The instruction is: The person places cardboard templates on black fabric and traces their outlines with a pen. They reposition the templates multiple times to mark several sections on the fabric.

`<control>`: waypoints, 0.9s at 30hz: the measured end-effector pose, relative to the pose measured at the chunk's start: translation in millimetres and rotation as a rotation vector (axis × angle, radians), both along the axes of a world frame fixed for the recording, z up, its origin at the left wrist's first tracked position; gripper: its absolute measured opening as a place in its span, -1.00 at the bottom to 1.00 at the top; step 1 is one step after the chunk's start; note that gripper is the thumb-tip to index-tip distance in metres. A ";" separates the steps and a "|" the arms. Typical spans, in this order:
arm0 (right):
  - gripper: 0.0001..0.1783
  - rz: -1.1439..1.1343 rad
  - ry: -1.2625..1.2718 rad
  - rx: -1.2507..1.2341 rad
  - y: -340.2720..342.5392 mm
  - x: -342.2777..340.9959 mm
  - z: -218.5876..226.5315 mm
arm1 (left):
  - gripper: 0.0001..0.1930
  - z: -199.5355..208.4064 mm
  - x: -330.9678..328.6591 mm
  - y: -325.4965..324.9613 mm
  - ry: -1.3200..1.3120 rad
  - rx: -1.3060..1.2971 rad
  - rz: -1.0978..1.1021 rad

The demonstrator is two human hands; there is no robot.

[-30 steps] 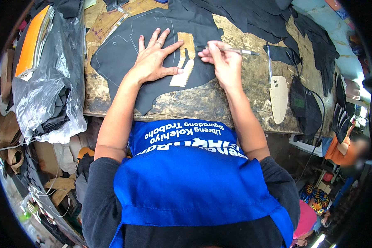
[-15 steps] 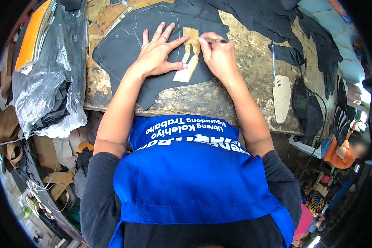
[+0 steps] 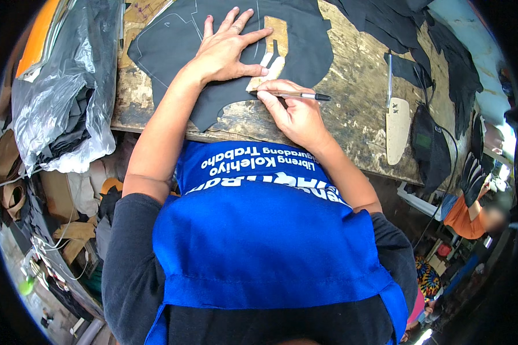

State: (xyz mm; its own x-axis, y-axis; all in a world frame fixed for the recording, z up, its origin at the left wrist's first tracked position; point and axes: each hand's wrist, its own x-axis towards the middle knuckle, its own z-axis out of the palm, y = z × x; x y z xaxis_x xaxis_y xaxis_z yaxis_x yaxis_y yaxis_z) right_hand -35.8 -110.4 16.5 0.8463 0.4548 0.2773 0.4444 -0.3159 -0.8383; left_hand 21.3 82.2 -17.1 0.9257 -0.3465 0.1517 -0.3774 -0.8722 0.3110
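A black sheet of leather-like material (image 3: pixel 230 92) lies on the worn wooden table, with pale outlines drawn on its left part. On top of it rests a tan, slotted cardboard template (image 3: pixel 277 35). My left hand (image 3: pixel 227 52) is spread flat, its thumb and index finger pressing on the template's left edge. Between the fingers of my right hand (image 3: pixel 296 112) is a pen (image 3: pixel 308 95), held at the template's near end. The pen's tip is at the template's lower edge, partly hidden by my fingers.
Right of the sheet lie a ruler-like strip (image 3: pixel 389 77), a beige pattern piece (image 3: pixel 397 132) and a dark mesh piece (image 3: pixel 430 149) with a cable. Black scraps (image 3: pixel 380 26) cover the far right. A plastic bag (image 3: pixel 69 103) sits left; a person in orange (image 3: pixel 466 218) is at right.
My right hand and the pen have moved from the template's upper right side down to its near end. My left hand still holds the template. The whole view has shifted slightly.
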 end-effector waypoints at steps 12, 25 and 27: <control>-0.93 0.056 -0.047 -0.028 1.3 6.7 -4.7 | -0.16 3.3 0.3 1.6 0.027 0.002 -0.031; -0.91 0.054 -0.139 -0.103 -2.5 9.8 -0.4 | -0.16 2.4 0.2 0.9 0.043 -0.012 -0.023; -0.90 0.020 -0.028 -0.250 -3.5 9.5 0.6 | -0.16 3.9 0.2 1.4 0.046 -0.006 -0.026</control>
